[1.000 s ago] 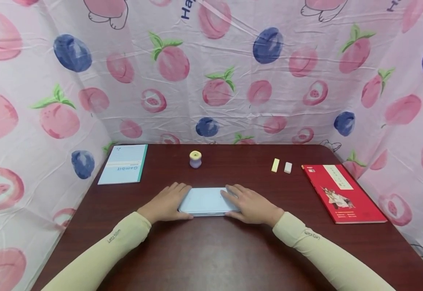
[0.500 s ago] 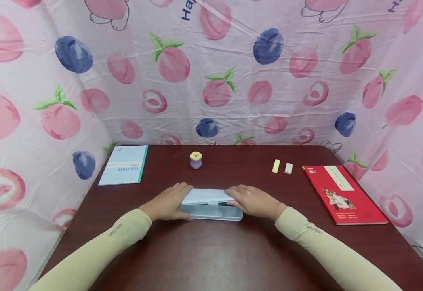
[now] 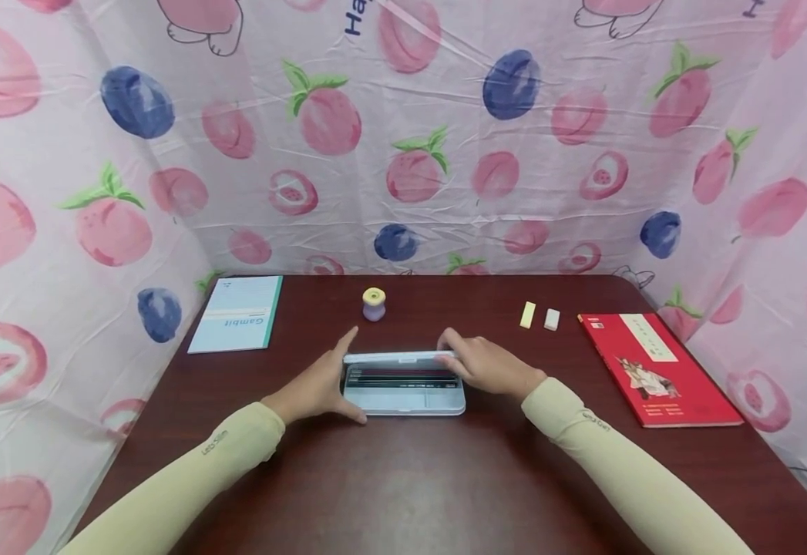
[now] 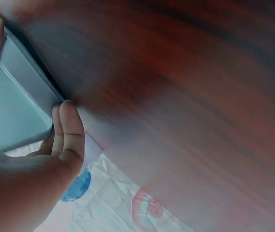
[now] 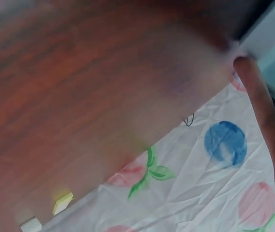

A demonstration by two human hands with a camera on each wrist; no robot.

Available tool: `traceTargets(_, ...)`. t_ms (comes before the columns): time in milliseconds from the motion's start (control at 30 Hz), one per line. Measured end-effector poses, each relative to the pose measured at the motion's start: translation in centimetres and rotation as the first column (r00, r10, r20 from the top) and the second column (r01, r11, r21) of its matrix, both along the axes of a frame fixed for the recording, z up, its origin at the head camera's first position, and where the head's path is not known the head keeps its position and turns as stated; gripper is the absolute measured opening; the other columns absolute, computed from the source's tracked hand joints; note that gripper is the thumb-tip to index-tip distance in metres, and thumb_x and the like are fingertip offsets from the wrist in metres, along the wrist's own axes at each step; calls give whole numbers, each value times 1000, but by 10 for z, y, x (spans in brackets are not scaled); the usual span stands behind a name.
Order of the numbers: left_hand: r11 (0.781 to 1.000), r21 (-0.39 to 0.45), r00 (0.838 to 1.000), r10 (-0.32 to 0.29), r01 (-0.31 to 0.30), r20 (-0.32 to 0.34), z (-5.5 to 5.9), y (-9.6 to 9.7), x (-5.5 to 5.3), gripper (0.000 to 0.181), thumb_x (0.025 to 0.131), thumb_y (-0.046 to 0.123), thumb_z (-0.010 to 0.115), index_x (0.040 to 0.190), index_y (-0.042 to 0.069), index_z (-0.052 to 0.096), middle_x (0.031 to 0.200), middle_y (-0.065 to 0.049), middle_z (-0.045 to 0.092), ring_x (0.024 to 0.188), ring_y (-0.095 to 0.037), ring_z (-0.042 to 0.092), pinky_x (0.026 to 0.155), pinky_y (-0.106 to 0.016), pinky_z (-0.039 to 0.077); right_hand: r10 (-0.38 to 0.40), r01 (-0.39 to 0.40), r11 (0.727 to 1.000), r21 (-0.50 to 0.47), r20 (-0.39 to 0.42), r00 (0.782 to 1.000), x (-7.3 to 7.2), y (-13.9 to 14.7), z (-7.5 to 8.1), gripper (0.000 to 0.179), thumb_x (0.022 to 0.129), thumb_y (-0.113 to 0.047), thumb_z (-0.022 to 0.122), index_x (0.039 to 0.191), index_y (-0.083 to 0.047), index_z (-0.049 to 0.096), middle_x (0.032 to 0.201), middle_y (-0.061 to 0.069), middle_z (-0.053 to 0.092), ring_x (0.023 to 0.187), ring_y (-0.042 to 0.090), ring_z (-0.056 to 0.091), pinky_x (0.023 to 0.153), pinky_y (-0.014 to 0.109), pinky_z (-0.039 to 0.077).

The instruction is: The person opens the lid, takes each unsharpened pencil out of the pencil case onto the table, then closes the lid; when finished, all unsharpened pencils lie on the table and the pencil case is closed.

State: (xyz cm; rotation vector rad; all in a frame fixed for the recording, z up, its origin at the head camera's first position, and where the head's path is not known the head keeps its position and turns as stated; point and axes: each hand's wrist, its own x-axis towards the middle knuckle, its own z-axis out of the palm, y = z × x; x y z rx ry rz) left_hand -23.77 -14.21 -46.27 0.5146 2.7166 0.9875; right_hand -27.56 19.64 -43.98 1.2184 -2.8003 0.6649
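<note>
A light blue pencil case (image 3: 410,401) lies on the table with its hinged lid (image 3: 396,357) raised toward the back. Dark pencils (image 3: 403,378) run along the back of the case; a narrow divider marks off its right part. My right hand (image 3: 489,364) pinches the right end of the lid, thumb in front and fingers behind. At the left end, my left hand (image 3: 316,387) holds the case between thumb and fingers, thumb by the front corner. The left wrist view shows the left fingertips (image 4: 69,108) right at the case's corner. One right finger (image 5: 258,96) shows beside the case.
Behind the case stands a small yellow and purple container (image 3: 374,304). A yellow stick-shaped block (image 3: 527,314) and a white eraser (image 3: 552,320) lie back right. A pale notebook (image 3: 237,314) is at the left, a red book (image 3: 656,370) at the right. Fruit-print cloth (image 3: 403,154) hangs behind.
The pencil case was closed; my right hand has lifted its lid up and back, so the pencils inside now show. My left hand has stayed at the left end, its fingers more raised.
</note>
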Motion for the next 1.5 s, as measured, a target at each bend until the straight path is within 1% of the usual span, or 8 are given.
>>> traceTargets(200,999,36,1000,19,-20,20,-3,2,3,164,66,44,103,168,22,-24,174,-21,29,156,-36,42,124,-52,40,-124,135,986,-99,107,986,-14,-2,4,21,110,-41,59,111,-21,51,79,-5,54,69,9,52,67,29,47)
traceTargets(300,999,45,999,31,-31,19,-5,3,4,165,68,43,102,166,20,-29,174,-24,27,154,-37,45,122,-52,43,-237,242,964,-112,60,970,-18,-7,5,29,106,-46,65,105,-20,53,75,-2,53,65,13,50,63,30,45)
traceTargets(433,998,50,999,36,-35,-4,-7,1,4,167,68,41,102,164,18,-33,173,-25,27,155,-38,42,123,-54,40,-374,363,914,-183,-27,927,-21,-14,9,39,99,-51,74,101,-18,55,78,4,56,66,16,50,60,32,43)
traceTargets(600,997,63,999,46,-45,-14,-9,0,4,165,69,41,102,166,21,-30,174,-21,27,158,-36,38,127,-55,36,-419,394,866,-309,-16,908,-28,-22,11,35,97,-37,80,100,-12,56,85,10,57,73,20,50,64,33,44)
traceTargets(733,998,46,999,43,-42,-19,-7,1,5,162,69,41,102,167,22,-26,171,-20,32,155,-35,39,128,-55,34,-440,425,845,-325,31,898,-34,-23,10,20,100,-24,77,102,-10,63,91,7,63,75,21,58,68,35,51)
traceTargets(867,999,0,999,40,-40,-26,-4,1,6,155,71,40,101,171,20,-15,166,-18,39,151,-32,41,128,-54,35,-448,440,853,-280,38,893,-37,-21,8,11,103,-19,71,107,-8,72,97,9,68,82,22,64,76,38,56)
traceTargets(1200,990,-138,998,15,-23,-63,0,0,7,115,73,48,98,164,6,41,142,-14,53,125,-25,50,111,-43,51,-432,433,897,-85,29,901,-37,-20,6,39,100,-22,74,133,-2,74,103,15,62,83,21,57,69,32,50)
traceTargets(1500,989,-142,998,16,-25,-60,0,0,7,106,75,47,98,160,8,48,139,-11,53,125,-24,50,109,-41,53,-392,390,920,42,81,916,-41,-18,-1,51,102,-27,72,145,-1,64,93,13,55,73,20,50,60,30,43)
